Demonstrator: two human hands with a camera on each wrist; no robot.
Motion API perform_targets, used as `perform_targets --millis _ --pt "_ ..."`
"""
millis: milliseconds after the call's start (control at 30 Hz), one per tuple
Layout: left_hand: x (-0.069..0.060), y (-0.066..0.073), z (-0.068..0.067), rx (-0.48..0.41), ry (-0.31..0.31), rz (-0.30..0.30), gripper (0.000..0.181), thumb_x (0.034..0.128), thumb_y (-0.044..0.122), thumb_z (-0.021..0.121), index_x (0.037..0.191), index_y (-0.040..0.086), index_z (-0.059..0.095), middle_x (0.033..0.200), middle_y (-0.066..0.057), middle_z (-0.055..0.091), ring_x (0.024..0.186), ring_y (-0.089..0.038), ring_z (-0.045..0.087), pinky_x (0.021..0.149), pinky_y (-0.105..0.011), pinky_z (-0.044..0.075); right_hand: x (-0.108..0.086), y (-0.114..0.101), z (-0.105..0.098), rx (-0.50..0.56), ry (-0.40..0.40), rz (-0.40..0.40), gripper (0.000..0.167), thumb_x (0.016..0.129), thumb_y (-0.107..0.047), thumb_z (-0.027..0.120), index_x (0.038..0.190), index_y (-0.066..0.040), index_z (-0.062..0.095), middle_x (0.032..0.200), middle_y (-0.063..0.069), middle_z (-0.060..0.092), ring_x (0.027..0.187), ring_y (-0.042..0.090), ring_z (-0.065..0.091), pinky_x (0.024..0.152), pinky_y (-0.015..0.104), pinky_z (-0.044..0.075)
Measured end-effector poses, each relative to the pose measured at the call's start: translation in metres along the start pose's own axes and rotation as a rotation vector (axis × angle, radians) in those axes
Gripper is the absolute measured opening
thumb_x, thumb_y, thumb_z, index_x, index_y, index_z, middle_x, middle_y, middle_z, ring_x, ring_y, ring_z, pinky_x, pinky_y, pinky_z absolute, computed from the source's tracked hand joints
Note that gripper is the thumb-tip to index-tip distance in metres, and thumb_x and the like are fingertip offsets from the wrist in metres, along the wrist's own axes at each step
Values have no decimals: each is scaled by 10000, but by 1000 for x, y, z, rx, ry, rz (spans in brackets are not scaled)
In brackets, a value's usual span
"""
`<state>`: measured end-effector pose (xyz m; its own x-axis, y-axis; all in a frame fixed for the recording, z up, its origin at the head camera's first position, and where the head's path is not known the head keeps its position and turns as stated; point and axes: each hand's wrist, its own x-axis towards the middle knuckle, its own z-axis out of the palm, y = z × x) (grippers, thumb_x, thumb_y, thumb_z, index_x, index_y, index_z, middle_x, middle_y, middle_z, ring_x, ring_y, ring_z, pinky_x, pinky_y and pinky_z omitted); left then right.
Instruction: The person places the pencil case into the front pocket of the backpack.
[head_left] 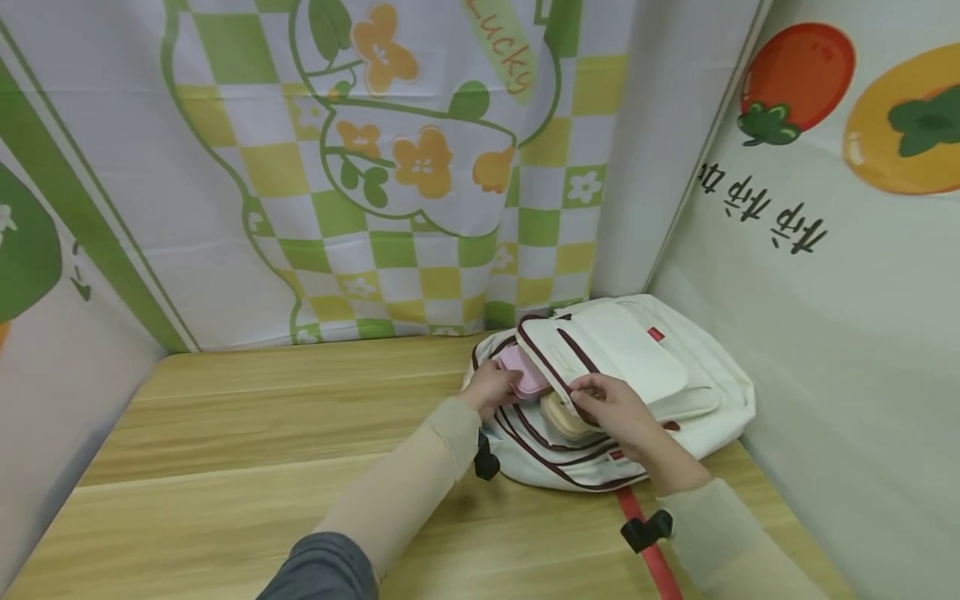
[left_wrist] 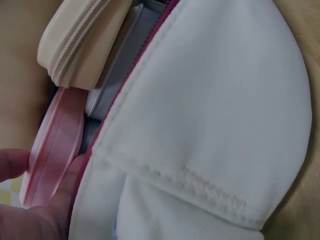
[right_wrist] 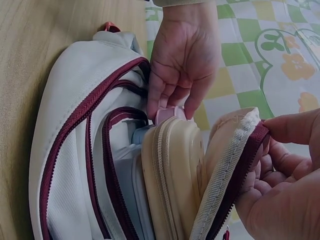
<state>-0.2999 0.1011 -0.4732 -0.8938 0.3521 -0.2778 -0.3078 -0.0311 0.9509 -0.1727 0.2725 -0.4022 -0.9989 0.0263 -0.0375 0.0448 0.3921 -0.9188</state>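
A white backpack [head_left: 712, 379] with dark red zippers lies on the table, its front compartment unzipped. At the opening's left end, my left hand [head_left: 491, 387] grips a pink case [left_wrist: 56, 145], thumb on one face and fingers on the other. The case sits partly inside the bag. Beside it stands a cream zippered pouch [right_wrist: 175, 175], and a pale blue-grey flat item [right_wrist: 137, 185] is tucked behind that. My right hand [right_wrist: 285, 185] pinches the zippered edge of the front panel [right_wrist: 232, 175] and holds it away from the contents. What lies deeper in the bag is hidden.
The wooden table [head_left: 247, 442] extends to the left. A red strap [head_left: 652, 550] hangs from the bag toward the near edge. A patterned curtain [head_left: 420, 275] stands behind, and a printed wall covering [head_left: 840, 333] rises close on the right.
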Motion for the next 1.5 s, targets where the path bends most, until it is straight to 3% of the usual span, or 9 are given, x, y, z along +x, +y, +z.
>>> perform_targets --millis 167,400,500,567,733,800,1133,1300,1500 --pt "-2 0 1 21 18 20 394 1049 39 505 1398 -133 442 1170 -205 570 923 -237 623 896 -382 586 1 1 2 -25 5 3 193 1042 -16 564 1171 123 605 998 105 613 890 169 539 702 236 484" --pt "0 4 4 68 -27 -1 301 1064 92 470 1270 -114 547 903 -73 577 758 -142 592 859 -368 595 0 1 1 -60 8 -2 205 1046 -55 583 1167 107 619 993 92 623 892 170 537 705 253 474" --pt "-1 9 -2 72 -47 -25 377 1096 170 450 1340 -108 517 861 -63 560 737 -150 573 863 -380 582 0 0 2 -74 3 -15 210 1042 -66 594 1162 104 625 981 88 625 878 171 536 689 258 474" --pt "-4 12 -9 90 -50 -24 457 1110 216 442 1425 -115 462 944 -106 574 815 -197 596 887 -395 572 0 1 4 -98 -1 -27 207 1039 -73 600 1157 94 630 985 94 633 878 176 542 695 273 478" --pt "-21 19 -27 130 -87 17 535 1125 253 419 1522 -98 340 1352 -324 481 1211 -413 561 997 -471 532 2 4 8 -218 3 -64 179 1031 -92 610 1136 45 658 988 96 664 873 192 573 718 329 489" --pt "-29 18 -34 127 -106 18 514 1128 256 414 1510 -82 349 1397 -350 442 1247 -437 535 1000 -483 526 2 6 10 -272 9 -84 163 1022 -94 620 1117 26 675 966 80 677 854 187 587 710 332 491" --pt "-64 -3 -77 88 -65 -11 423 1124 226 421 1420 -75 405 1230 -242 539 1042 -298 606 876 -405 562 3 11 31 -476 -6 -169 133 1005 -86 616 1061 -11 710 882 16 684 787 146 611 693 338 518" --pt "-82 -14 -90 83 -60 -42 378 1122 211 426 1379 -66 442 1181 -222 565 973 -279 615 816 -365 581 -2 13 41 -641 11 -210 122 985 -66 621 1030 -20 725 849 14 664 734 135 597 681 364 537" --pt "-107 -17 -105 75 -99 -17 250 1119 209 433 1229 -12 477 1167 -220 555 1081 -360 604 915 -446 557 -6 18 54 -858 72 -262 113 972 -90 643 1007 -42 738 919 74 678 783 259 673 669 445 574"
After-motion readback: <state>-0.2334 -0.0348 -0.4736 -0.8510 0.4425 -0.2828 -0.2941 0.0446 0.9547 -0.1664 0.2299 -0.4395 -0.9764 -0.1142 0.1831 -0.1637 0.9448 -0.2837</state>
